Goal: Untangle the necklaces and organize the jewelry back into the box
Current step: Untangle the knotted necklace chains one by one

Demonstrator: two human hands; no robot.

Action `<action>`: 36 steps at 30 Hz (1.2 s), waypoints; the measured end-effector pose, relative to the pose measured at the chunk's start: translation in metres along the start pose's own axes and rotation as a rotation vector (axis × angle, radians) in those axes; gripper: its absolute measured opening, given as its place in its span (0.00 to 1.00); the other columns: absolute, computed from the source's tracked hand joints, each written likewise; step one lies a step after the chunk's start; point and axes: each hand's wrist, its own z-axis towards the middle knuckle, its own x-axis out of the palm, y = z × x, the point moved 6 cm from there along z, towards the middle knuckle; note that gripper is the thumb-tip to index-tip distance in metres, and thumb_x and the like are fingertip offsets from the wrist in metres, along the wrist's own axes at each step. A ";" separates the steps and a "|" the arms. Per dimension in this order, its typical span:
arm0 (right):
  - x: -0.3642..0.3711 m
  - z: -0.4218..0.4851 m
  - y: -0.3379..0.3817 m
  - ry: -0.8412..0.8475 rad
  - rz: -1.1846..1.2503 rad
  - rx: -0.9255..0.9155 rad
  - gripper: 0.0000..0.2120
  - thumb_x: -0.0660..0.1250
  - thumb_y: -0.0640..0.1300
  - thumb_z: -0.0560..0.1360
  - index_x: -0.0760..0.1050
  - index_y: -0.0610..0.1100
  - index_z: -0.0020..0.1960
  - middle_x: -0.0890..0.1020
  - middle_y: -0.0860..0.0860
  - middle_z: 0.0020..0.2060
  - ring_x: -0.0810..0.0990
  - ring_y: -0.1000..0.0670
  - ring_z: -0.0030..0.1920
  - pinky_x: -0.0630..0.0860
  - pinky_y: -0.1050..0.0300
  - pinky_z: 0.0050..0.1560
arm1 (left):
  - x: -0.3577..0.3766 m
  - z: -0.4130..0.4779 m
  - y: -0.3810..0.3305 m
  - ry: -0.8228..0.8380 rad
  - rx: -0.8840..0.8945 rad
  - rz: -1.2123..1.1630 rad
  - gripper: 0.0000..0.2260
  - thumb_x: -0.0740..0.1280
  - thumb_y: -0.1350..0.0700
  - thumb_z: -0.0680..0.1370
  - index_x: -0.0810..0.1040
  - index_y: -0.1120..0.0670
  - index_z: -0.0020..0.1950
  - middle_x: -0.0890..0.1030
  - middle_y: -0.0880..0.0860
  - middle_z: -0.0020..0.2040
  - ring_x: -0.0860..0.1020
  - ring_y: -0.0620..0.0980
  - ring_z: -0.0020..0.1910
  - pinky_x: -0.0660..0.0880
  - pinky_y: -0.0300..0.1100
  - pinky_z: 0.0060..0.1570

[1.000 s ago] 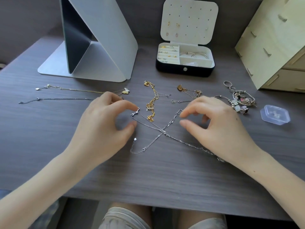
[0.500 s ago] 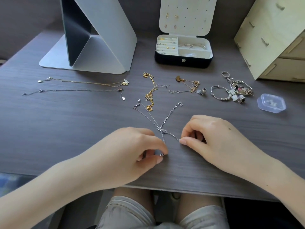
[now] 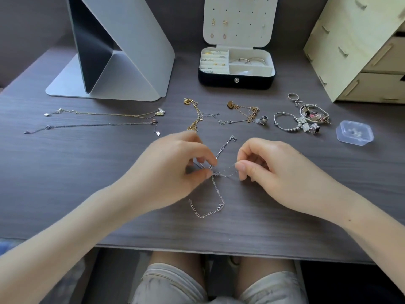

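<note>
on the counter [image 3: 87,205], the tangled silver necklaces [image 3: 219,174] lie between the hands: the left hand [image 3: 173,172] pinches the knot from 9 o'clock, the right hand [image 3: 276,172] pinches a strand from 3 o'clock. thin chains fan toward 12, and a clasped tail curls toward 6.

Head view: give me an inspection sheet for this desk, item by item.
Surface: dark grey wood-grain desk, jewellery spread across it.
Job's things: tangled silver chains at centre; open black jewellery box with white lid behind; gold chains and two straightened necklaces laid out.
Clutter: heap of silver bracelets and rings, clear plastic case at right.
Grips: left hand and right hand each pinch the tangle.
Cables: nothing seen.
Surroundings: grey folded stand, pale wooden drawer unit.
</note>
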 end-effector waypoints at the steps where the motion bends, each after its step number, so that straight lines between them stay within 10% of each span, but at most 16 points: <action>1: -0.001 0.002 0.000 0.004 0.008 -0.003 0.09 0.62 0.43 0.77 0.70 0.51 0.39 0.79 0.56 0.33 0.75 0.56 0.35 0.69 0.64 0.37 | 0.005 0.004 -0.001 0.049 0.006 -0.029 0.04 0.70 0.50 0.70 0.82 0.43 0.43 0.74 0.41 0.40 0.73 0.41 0.38 0.68 0.31 0.40; 15: -0.012 0.020 -0.018 -0.044 -0.091 -0.005 0.08 0.61 0.44 0.78 0.67 0.52 0.41 0.72 0.57 0.32 0.70 0.59 0.34 0.64 0.64 0.36 | 0.014 0.028 0.000 0.362 -0.134 -0.129 0.07 0.70 0.54 0.74 0.78 0.41 0.40 0.78 0.46 0.41 0.74 0.43 0.40 0.71 0.40 0.46; 21: -0.010 0.013 -0.006 -0.305 -0.354 -0.167 0.07 0.64 0.50 0.70 0.75 0.46 0.41 0.76 0.53 0.39 0.68 0.51 0.40 0.63 0.58 0.43 | 0.011 0.035 0.000 0.394 -0.233 -0.169 0.08 0.69 0.54 0.75 0.78 0.43 0.38 0.77 0.47 0.33 0.71 0.42 0.31 0.67 0.34 0.32; 36: 0.005 0.015 0.008 -0.329 -0.142 -0.174 0.05 0.60 0.49 0.66 0.69 0.51 0.31 0.70 0.59 0.30 0.64 0.55 0.35 0.60 0.68 0.36 | 0.012 0.034 0.001 0.367 -0.254 -0.177 0.07 0.69 0.52 0.73 0.79 0.45 0.35 0.72 0.39 0.22 0.69 0.38 0.25 0.64 0.28 0.25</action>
